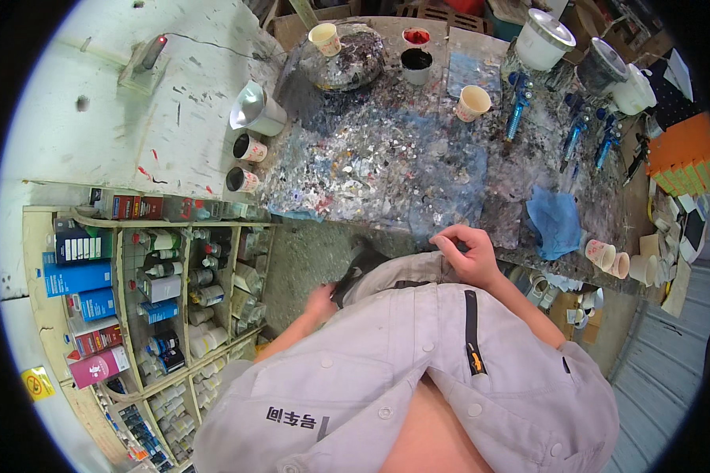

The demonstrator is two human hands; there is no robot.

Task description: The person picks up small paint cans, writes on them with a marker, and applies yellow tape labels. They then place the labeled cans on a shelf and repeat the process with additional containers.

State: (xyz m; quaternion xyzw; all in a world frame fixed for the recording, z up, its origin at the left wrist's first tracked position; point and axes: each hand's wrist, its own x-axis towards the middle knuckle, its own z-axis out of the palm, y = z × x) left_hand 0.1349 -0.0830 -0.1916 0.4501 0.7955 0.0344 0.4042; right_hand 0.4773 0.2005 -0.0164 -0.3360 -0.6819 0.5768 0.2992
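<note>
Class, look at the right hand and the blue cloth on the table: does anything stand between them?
Nothing visible does. Between the right hand, at the table's near edge, and the blue cloth there is only stained tabletop. The row of cups sits past the cloth, to its right.

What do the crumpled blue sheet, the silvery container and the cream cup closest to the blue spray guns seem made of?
Crumpled blue sheet: matte cloth or paper wipe, judging by its soft folds; which is unclear.
Silvery container: probably metal, with a shiny finish that catches bright reflections.
Cream cup: likely paper, smooth-looking, given its thin rim and printed side.
</note>
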